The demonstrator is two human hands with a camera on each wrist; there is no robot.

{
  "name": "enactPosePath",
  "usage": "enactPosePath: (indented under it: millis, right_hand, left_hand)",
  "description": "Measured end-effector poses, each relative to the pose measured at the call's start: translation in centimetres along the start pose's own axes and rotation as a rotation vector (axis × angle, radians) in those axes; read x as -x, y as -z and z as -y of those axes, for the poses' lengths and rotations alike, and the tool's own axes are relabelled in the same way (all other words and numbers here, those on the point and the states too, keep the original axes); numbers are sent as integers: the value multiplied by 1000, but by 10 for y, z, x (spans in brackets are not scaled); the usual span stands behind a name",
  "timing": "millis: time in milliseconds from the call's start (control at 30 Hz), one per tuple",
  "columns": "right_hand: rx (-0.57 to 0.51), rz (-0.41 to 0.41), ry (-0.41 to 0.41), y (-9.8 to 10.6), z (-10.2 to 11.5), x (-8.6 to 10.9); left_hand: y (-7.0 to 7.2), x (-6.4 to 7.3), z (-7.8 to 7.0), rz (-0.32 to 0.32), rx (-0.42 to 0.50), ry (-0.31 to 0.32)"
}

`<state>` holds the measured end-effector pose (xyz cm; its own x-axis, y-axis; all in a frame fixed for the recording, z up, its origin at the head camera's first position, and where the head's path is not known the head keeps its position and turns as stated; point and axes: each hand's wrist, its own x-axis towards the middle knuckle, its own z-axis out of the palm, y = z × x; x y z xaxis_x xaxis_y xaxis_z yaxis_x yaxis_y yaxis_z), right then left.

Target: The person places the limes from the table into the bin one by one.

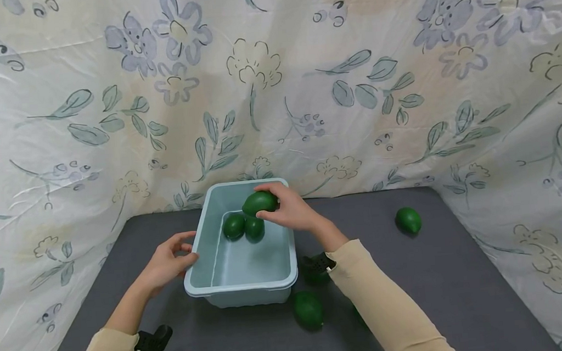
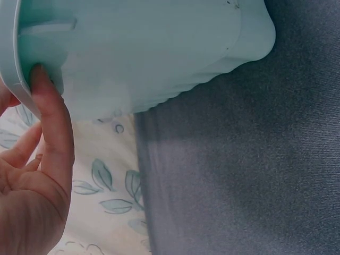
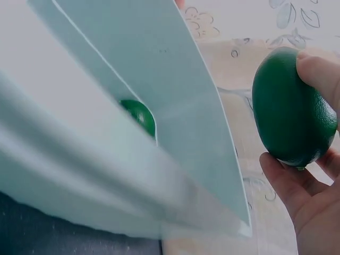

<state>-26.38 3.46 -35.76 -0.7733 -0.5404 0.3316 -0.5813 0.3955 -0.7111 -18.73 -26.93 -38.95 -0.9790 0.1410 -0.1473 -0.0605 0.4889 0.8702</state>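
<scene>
A light blue plastic tub (image 1: 250, 263) sits on the dark table, two glossy green limes (image 1: 234, 226) lying together on its floor. Over its far half, my right hand (image 1: 293, 208) holds another lime (image 1: 260, 203) between thumb and fingers. The right wrist view shows that lime (image 3: 289, 109) gripped near one end, above rim height. My left hand (image 1: 166, 261) pinches the tub's left rim; in the left wrist view one digit (image 2: 56, 127) tucks under the lip, while the rest of the grip is partly hidden.
A lime (image 1: 308, 310) lies by the tub's near right corner. Another lime (image 1: 316, 274) is partly covered by the right wrist's black strap, and one more peeks from under the sleeve (image 1: 385, 305). Far right lies a single lime (image 1: 408, 220). Flowered cloth (image 1: 255, 100) hangs behind the table.
</scene>
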Motion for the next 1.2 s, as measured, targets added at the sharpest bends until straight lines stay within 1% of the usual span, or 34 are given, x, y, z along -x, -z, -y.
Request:
enactPosePath:
  millis: [200,433,567,800,1033,1200]
  right_hand:
    - [-6,24,-13,-9,7,-5]
    - [-4,43,13,-18,14,-10]
    - [6,60,10,-22,16,-12]
    - [21,82,-8,-28,19,-15]
    - [20,97,-28,-33,19,-18]
    - [7,104,-57,-35,19,-19]
  left_hand:
    - [0,-1,0,-3,-6,11]
    - [2,-1,0,-1,-8,3]
    - [2,-1,0,4,-6,2]
    - [2,-2,2,3,-13,12]
    - [1,-1,1,0,-5,3]
    - [1,0,-1,-3,10,20]
